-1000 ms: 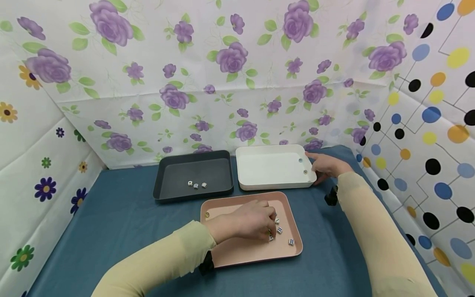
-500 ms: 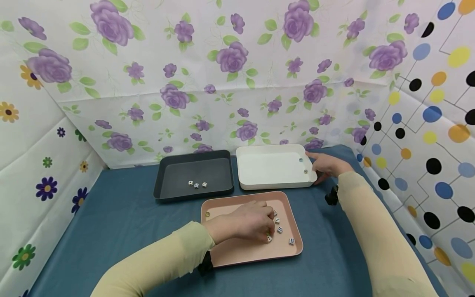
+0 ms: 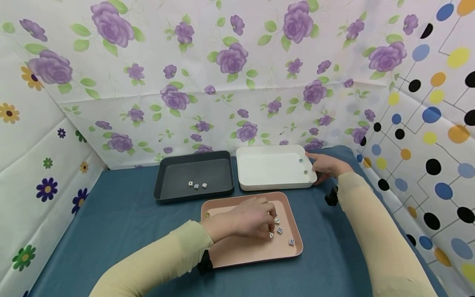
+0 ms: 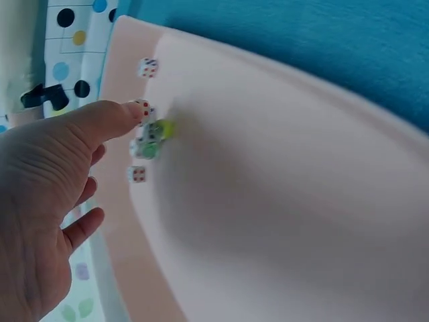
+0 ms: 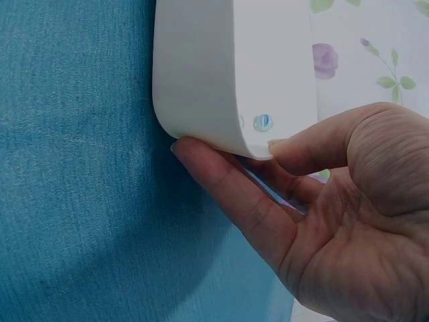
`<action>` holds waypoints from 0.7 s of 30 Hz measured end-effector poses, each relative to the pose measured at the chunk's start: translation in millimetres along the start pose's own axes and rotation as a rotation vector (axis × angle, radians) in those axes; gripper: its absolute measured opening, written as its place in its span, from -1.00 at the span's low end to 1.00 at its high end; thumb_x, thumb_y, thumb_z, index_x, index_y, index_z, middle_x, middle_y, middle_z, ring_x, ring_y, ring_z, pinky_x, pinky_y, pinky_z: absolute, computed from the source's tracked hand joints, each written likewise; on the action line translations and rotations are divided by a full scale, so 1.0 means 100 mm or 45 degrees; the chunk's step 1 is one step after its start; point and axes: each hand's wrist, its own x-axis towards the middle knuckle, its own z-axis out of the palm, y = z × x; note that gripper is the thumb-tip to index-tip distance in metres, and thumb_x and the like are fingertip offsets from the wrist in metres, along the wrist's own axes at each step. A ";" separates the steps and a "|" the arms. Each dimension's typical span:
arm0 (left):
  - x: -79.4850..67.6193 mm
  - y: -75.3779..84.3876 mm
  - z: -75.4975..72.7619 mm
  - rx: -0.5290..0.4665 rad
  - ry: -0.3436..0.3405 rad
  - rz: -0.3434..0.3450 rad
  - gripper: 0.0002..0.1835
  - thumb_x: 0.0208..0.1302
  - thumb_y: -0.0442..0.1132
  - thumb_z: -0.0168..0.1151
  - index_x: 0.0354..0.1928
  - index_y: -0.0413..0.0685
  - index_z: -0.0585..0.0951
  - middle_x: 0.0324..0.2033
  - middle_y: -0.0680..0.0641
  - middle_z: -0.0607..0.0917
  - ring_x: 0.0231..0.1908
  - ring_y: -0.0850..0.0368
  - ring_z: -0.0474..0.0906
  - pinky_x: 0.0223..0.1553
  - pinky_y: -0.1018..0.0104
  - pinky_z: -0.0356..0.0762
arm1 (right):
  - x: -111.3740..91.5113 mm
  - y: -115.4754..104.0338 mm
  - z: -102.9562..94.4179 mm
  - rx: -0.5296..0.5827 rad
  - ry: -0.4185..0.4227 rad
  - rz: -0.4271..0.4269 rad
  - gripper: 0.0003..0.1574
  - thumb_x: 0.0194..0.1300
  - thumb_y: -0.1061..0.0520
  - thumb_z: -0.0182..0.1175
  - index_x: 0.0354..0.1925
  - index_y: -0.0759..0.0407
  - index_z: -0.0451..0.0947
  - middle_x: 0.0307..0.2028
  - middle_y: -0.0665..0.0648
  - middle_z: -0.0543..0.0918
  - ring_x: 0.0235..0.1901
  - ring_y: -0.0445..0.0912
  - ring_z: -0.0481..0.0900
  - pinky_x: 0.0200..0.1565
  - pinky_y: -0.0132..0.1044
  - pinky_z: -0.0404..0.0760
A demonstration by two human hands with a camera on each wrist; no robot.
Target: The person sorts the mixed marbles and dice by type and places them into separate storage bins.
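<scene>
My left hand [image 3: 246, 220] reaches over the pink tray [image 3: 237, 258], its thumb and fingers pinching a white die [image 4: 142, 111] with red dots. Close by in the left wrist view lie more dice, one die [image 4: 148, 67] above and another die [image 4: 137, 174] below. A yellow marble [image 4: 167, 127] and a green marble [image 4: 150, 151] show among them. At the far right, my right hand [image 3: 327, 165] grips the end of the white tray [image 3: 272, 184], thumb on the rim and fingers against the outer wall. A clear marble with blue inside [image 5: 263, 123] lies in that tray near the thumb.
The black tray [image 3: 193, 165] stands at the back left with several white dice [image 3: 196, 186] in it. One yellowish marble [image 3: 207, 215] sits in the pink tray's far left corner. Flowered cloth [image 3: 208, 111] rises behind the trays; dotted cloth [image 3: 430, 165] hangs on the right.
My left hand has shifted very slightly, and the die at its fingertips has moved a little toward the far side of the pink tray. The right hand stays on the white tray.
</scene>
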 end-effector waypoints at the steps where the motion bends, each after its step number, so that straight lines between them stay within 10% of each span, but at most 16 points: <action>1: 0.00 -0.01 -0.03 0.000 0.015 -0.004 -0.92 0.24 0.07 0.44 -0.24 0.42 0.80 -0.06 0.21 0.58 -0.06 0.25 0.39 -0.04 0.34 0.39 | 0.00 0.00 0.00 -0.001 -0.001 0.000 0.12 0.41 0.46 -0.10 0.65 -0.08 -0.40 0.57 0.45 -0.34 0.14 0.26 0.54 -0.11 0.02 0.72; 21: -0.18 -0.22 -0.62 -0.087 0.656 0.066 -0.92 0.29 -0.05 0.44 -0.23 0.19 0.78 -0.09 0.10 0.59 -0.06 0.14 0.44 0.01 0.25 0.41 | 0.01 0.01 0.00 -0.002 0.018 0.002 0.10 0.42 0.45 -0.09 0.66 -0.09 -0.38 0.58 0.44 -0.34 0.00 0.20 0.65 -0.10 0.03 0.71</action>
